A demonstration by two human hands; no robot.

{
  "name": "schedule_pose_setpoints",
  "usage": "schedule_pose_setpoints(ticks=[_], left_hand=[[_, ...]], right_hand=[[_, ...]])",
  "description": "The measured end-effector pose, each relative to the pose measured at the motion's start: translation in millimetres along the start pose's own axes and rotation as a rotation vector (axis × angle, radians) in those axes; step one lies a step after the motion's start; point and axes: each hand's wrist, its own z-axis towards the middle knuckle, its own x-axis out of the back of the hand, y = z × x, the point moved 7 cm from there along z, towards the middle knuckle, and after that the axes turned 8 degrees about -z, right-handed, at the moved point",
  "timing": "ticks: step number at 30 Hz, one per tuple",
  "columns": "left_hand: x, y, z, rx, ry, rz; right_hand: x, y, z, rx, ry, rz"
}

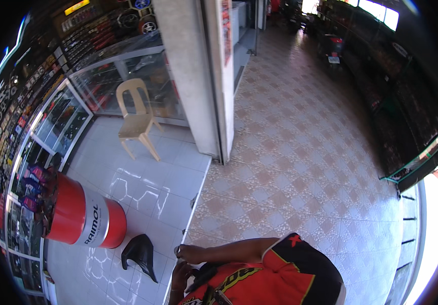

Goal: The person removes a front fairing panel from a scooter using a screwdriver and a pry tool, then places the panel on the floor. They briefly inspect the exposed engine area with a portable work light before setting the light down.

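My right hand (192,253) is closed in front of my body, with a small, thin, ring-like edge (177,249) showing at its fingertips. Just below it my left hand (181,273) is curled in shadow, and what it grips is too dark to make out. A black item (206,273) lies against my red shirt beside both hands. On the white tiled floor to the left of my hands rests a glossy black curved panel (141,255), like a motorcycle fender, touched by neither hand.
A red drum (70,208) with a silver band stands at the left, dark items on top. Behind it are a beige plastic chair (136,122) and glass display cases (122,76). A pillar (191,76) divides the white tiles from a patterned floor (300,168). A motorcycle (333,47) stands far back.
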Motion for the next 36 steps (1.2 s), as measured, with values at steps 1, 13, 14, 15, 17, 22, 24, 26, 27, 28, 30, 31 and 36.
schedule_pose_setpoints(ticks=[1, 13, 14, 15, 17, 22, 24, 26, 27, 28, 30, 31, 36], left_hand=[[-37.6, -2.9, 10.5, 0.064, 0.003, -0.064], [-406.3, 4.7, 246.6, 0.227, -0.407, 0.239], [-428.6, -2.0, 269.4, 0.255, -0.441, 0.269], [-449.0, -9.2, 294.2, 0.301, -0.455, 0.29], [-492.5, -22.1, 343.9, 0.345, -0.558, 0.405], [-582.2, -24.6, 465.7, 0.42, -0.622, 0.573], [-602.5, -16.6, 504.6, 0.474, -0.55, 0.642], [-628.6, -7.9, 538.7, 0.533, -0.567, 0.558], [-643.0, -5.2, 563.8, 0.555, -0.578, 0.522], [-652.0, -7.3, 585.6, 0.58, -0.528, 0.53], [-662.1, -13.6, 637.7, 0.572, -0.495, 0.669], [-668.0, -19.4, 663.5, 0.575, -0.481, 0.694], [-746.0, -29.4, 785.8, 0.596, -0.482, 0.561]], right_hand=[[24.5, 17.1, -24.6, -0.111, 0.035, 0.022], [413.7, 216.0, -274.0, -0.048, 0.694, -0.461], [440.4, 248.1, -309.0, -0.112, 0.739, -0.484], [461.4, 286.3, -345.9, -0.24, 0.738, -0.472], [487.1, 365.8, -438.1, -0.531, 0.769, -0.405], [390.0, 490.3, -703.5, -1.59, 0.675, -0.366], [297.2, 496.3, -759.8, -1.819, 0.159, -0.367], [205.2, 484.5, -773.9, -1.727, -0.28, -0.228], [181.4, 468.7, -772.3, -1.739, 0.022, -0.11], [160.5, 468.9, -765.9, -1.712, 0.046, 0.024], [138.0, 494.9, -746.9, -1.697, -0.108, 0.237], [143.9, 519.3, -737.7, -1.669, -0.136, 0.288], [313.5, 729.9, -730.7, -1.428, -0.255, 0.005]])
